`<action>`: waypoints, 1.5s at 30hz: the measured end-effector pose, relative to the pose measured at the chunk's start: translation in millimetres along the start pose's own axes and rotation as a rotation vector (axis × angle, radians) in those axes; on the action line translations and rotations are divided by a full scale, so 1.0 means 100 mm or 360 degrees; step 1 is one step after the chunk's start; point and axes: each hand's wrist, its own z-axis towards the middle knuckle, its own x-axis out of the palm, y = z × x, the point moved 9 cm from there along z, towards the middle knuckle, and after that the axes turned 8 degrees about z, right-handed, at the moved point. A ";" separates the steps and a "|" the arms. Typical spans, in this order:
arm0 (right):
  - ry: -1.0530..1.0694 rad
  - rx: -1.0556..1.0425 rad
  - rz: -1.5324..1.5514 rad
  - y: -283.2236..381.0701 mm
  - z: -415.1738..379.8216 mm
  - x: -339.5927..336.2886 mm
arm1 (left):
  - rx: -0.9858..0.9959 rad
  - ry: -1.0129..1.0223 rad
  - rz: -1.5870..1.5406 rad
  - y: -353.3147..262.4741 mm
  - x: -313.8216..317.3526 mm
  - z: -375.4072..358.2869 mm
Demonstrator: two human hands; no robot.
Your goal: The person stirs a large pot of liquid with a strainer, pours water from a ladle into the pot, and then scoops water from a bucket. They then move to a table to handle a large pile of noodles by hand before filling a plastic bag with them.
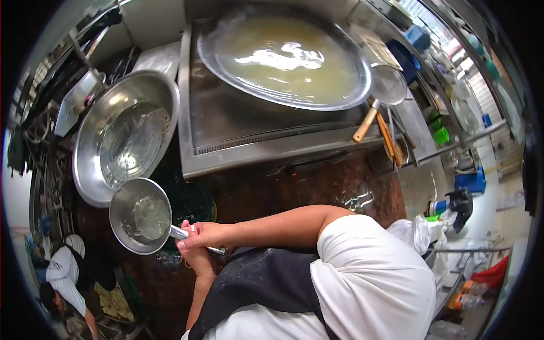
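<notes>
Both my hands are on the handle of a metal dipper [120, 212]. My right hand [207, 234] is closed around the handle from above. Just below it, my left hand [196, 258] is closed at the same handle, its fingers partly hidden. Some clear liquid sits in the bottom of the dipper's bowl, which is held out to my left. Its rim overlaps the lower edge of a wide steel basin [88, 153] in this view. Clear liquid also lies in that basin.
A huge pan [272, 101] of yellowish liquid sits on the steel stove [226, 122]. At its right lies a mesh skimmer [389, 84] with a wooden handle, beside other long-handled tools [386, 136]. Another person [67, 269] bends at lower left near pale pieces [115, 300]. The brown floor looks wet.
</notes>
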 end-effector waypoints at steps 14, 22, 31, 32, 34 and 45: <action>-0.0189 -0.0320 -0.0054 1.41 -3.59 -1.72 | 0.0211 0.1789 0.0472 -0.28 3.03 -1.10; -0.1087 -0.0589 -0.0041 2.09 -6.23 -3.26 | 0.0086 0.1474 0.2094 1.58 3.07 -1.01; -0.2108 -0.0581 -0.1165 3.23 -8.08 -5.22 | -0.0689 0.1009 0.1950 2.28 2.08 -0.92; -0.2183 -0.0517 -0.1244 3.30 -8.26 -5.56 | -0.0852 0.0919 0.1883 2.29 1.93 -0.87; -0.2349 -0.0409 -0.1451 3.43 -8.51 -5.90 | -0.0913 0.0754 0.1833 2.19 1.79 -0.85; -0.2918 0.0219 -0.2495 3.48 -8.95 -5.88 | -0.1156 0.0686 0.1807 2.19 1.92 -1.15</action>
